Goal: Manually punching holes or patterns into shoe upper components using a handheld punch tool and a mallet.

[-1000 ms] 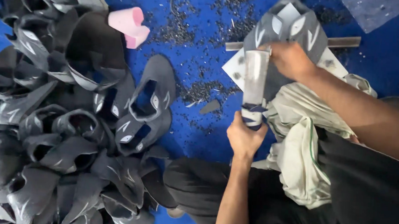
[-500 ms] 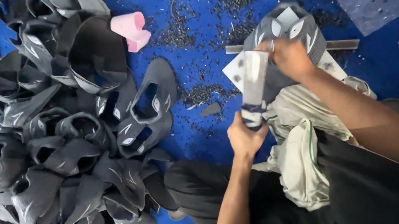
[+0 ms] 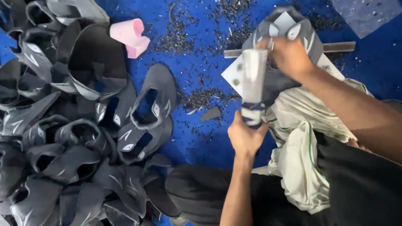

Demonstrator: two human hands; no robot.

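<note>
The left hand (image 3: 245, 137) is closed around the lower end of a pale flat strip-shaped tool (image 3: 253, 86). The right hand (image 3: 290, 56) grips a grey moulded shoe upper (image 3: 283, 28), pressed on white paper near the blue floor's far edge beside a heap of grey uppers (image 3: 64, 134).

Grey shoe upper (image 3: 285, 35) (white markings) upright, pale strip (image 3: 253, 83) stretched down from it.

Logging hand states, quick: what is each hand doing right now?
Left hand: closed, its grip on the lower end of a grey strip.
Right hand: closed on the grey shoe upper, near the strip's top.
</note>
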